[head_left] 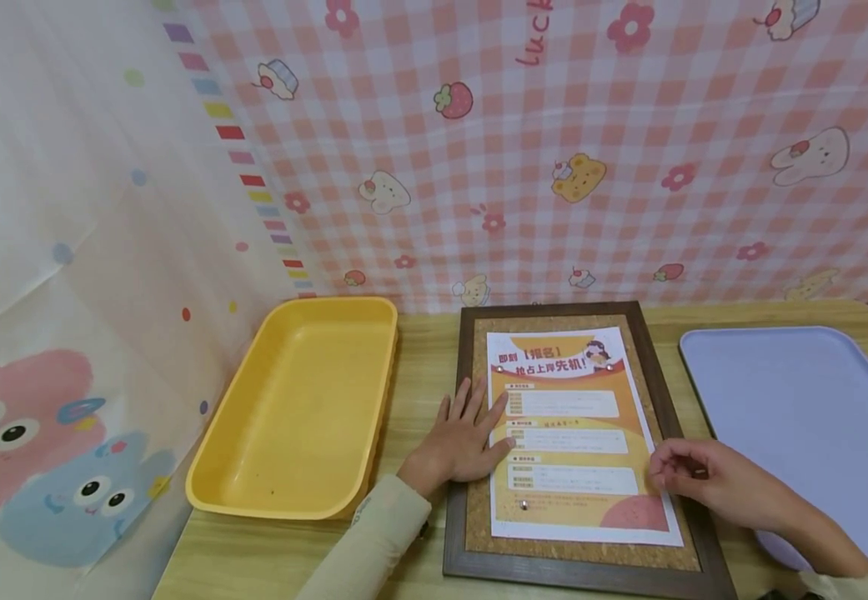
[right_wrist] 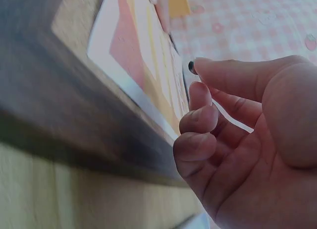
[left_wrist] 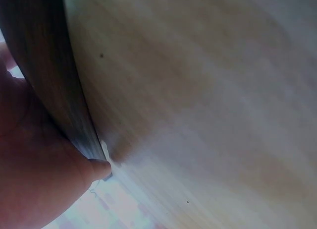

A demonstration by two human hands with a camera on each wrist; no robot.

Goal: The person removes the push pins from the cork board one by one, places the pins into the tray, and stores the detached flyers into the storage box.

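A corkboard (head_left: 479, 467) in a dark brown wooden frame lies on the table, bearing an orange and white printed poster (head_left: 572, 446). Silver thumbtacks (head_left: 524, 505) sit at the poster's two upper corners and near its lower left. My left hand (head_left: 452, 446) lies spread on the board's left side, fingers straight, its fingertips and thumb reaching the poster's left edge. At the poster's right edge is my right hand (head_left: 711, 483), fingers curled. In the right wrist view, a small dark, shiny thumbtack (right_wrist: 191, 67) shows at the thumb tip, pinched by the right hand; the index fingertip is partly hidden.
A yellow plastic tray (head_left: 298, 408) stands left of the board, with a few tiny specks in it. To the right lies a lilac tray (head_left: 801, 417), partly behind the right forearm. Checked pink cloth (head_left: 434, 167) hangs along the table's back edge.
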